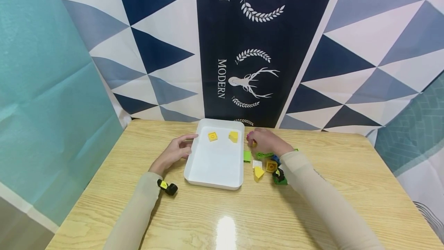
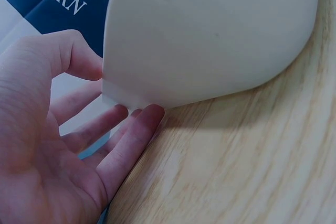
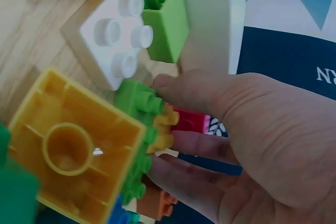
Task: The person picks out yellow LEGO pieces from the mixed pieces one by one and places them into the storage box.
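My left hand (image 1: pixel 173 152) is at the left wall of the white tray (image 1: pixel 216 165). In the left wrist view its fingertips (image 2: pixel 154 110) touch the tray's edge, with the thumb at the rim. To the tray's right, my right hand (image 1: pixel 268 141) reaches low over the loose toy bricks. The right wrist view has its thumb and fingers apart beside an orange-yellow brick (image 3: pixel 167 125), one fingertip right at it. A pink brick (image 3: pixel 190 121) shows in the gap behind. A long green brick (image 3: pixel 137 103) lies close by the thumb.
Inside the tray are a square yellow brick (image 1: pixel 212 136) and a sloped yellow brick (image 1: pixel 233 137). Right of it lie a light green brick (image 1: pixel 247 156), a white brick (image 3: pixel 105 35), another sloped yellow brick (image 1: pixel 258 173) and an upturned orange-yellow brick (image 1: pixel 271 166). A patterned curtain (image 1: pixel 166 49) hangs behind the table.
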The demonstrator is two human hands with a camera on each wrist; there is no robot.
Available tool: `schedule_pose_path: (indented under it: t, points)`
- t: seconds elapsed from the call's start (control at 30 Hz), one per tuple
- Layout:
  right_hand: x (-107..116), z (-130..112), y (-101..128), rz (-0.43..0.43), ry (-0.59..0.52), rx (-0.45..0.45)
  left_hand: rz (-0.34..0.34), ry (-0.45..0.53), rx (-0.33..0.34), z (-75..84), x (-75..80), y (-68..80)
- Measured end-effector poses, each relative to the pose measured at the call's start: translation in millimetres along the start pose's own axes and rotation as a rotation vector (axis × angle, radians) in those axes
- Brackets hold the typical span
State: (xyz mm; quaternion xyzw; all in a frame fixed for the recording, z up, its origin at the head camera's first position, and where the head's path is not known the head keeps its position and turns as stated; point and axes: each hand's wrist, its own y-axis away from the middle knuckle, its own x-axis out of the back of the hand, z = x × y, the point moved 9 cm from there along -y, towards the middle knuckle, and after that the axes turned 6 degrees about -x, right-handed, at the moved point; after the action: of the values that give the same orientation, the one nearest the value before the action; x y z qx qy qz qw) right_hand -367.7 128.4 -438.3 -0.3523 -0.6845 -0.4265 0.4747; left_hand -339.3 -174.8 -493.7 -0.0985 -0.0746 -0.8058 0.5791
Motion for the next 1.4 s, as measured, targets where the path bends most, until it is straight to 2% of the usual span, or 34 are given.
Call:
schedule_pose_path:
  t: [0.4, 0.63, 1.4]
  points:
    - [-5.2, 2.1, -2.8, -0.004, -0.009, -0.012, 0.002, 0.001, 0.001, -0.2, 0.3, 0.3]
    - [-5.1, 0.0, -5.2, 0.012, 0.007, 0.012, -0.004, 0.003, -0.008, 2.2, 0.2, 1.0]
    - [-5.8, -1.6, -4.3, -0.004, -0.015, -0.035, -0.005, -0.003, -0.009, 1.8, -0.4, 1.4]
